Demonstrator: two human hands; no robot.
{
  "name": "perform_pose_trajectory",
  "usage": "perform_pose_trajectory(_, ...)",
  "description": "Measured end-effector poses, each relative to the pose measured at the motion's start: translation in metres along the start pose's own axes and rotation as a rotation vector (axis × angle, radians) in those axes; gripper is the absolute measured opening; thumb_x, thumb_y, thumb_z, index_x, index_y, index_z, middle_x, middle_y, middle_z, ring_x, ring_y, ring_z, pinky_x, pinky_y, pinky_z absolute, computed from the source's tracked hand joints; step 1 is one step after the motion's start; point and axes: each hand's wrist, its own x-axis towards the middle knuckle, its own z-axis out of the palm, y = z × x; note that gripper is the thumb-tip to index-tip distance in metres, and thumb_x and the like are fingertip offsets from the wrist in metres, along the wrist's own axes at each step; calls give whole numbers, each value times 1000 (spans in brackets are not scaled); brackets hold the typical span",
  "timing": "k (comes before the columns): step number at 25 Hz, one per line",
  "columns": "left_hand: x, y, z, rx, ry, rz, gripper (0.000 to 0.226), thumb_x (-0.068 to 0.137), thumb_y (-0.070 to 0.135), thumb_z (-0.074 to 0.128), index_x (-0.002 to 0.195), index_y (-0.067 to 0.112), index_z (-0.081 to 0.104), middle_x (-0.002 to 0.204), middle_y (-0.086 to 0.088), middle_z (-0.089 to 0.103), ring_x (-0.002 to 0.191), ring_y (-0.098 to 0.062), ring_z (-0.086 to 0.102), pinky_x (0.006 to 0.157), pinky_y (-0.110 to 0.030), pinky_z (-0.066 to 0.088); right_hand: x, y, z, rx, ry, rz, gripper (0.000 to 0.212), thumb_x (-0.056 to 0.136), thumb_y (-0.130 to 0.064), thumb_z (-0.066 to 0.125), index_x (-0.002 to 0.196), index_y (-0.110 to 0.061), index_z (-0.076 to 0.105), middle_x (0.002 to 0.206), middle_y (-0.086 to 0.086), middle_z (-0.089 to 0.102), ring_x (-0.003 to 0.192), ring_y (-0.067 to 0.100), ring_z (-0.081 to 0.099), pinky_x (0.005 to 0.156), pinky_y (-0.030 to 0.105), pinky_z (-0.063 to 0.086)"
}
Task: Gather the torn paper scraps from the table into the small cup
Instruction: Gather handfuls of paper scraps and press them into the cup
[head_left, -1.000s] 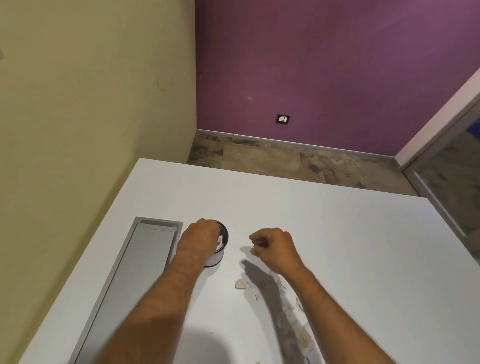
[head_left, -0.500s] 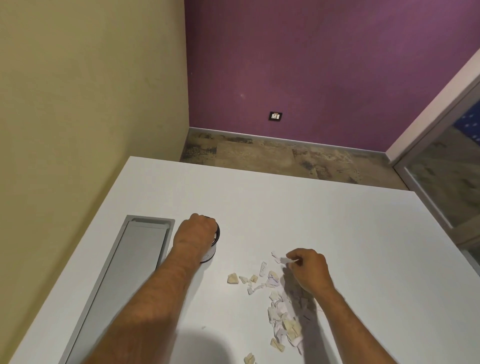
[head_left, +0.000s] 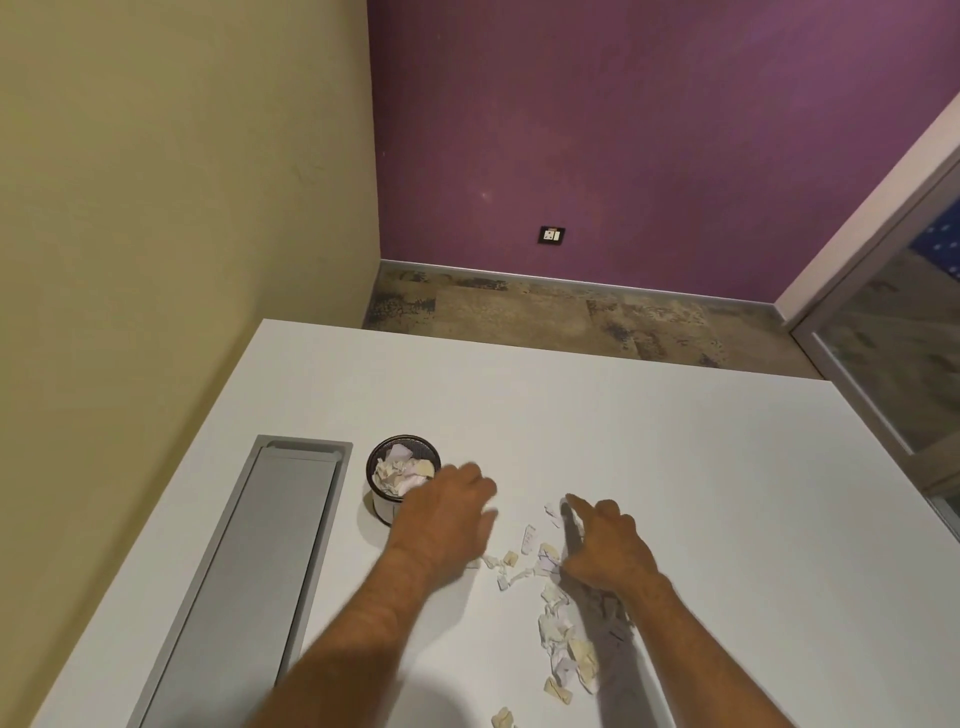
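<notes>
Left hand (head_left: 447, 512) now off cup (head_left: 402, 480), grip released; right hand (head_left: 605, 545) fingers loose among scraps (head_left: 563, 639).

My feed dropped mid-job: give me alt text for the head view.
Both hands reach over a white table toward scattered paper scraps: left hand blurred beside a small cup holding scraps, right hand touching the pile.

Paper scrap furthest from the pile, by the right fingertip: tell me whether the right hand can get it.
Probably yes: the right hand has its forefinger at that scrap, with nothing lying over it.
</notes>
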Motion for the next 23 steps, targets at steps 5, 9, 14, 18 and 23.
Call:
perform_pose_trajectory(5,-23,22,64,-27,-382,-231,78,78,58,65,139,25,30,134,-3,36,120,-27,38,92,-42,48,2,-17,8,-142,-78,-93,76,73,-37,64,140,-36,30,130,7,41,117,29,44,89,41,52)
perform_pose_trajectory(9,-19,33,92,-7,-305,-272,69,82,56,62,137,25,34,133,-4,36,116,-27,40,93,-37,46,2,-28,15,-80,71,-184,31,89,-35,52,120,-31,58,118,3,54,106,23,56,86,35,53)
perform_pose_trajectory(14,-17,29,105,-161,-179,-335,26,93,35,56,117,23,54,120,-4,50,106,-24,53,88,-35,49,-6,-34,24,5,156,-217,20,87,-22,56,99,-27,72,106,-4,66,97,17,64,81,28,52)
perform_pose_trajectory(18,-23,19,104,-317,-95,-419,19,91,26,55,104,23,67,109,-1,63,99,-22,63,87,-34,52,-9,-36,25,9,141,-224,18,78,-13,57,81,-20,73,86,-2,72,80,17,66,68,24,50)
perform_pose_trajectory(23,-41,6,93,-529,22,-515,17,84,25,68,100,25,74,102,7,73,95,-13,67,88,-29,54,-9,-40,9,337,220,-112,21,71,-5,64,68,-25,74,73,-10,73,65,5,63,64,17,48)
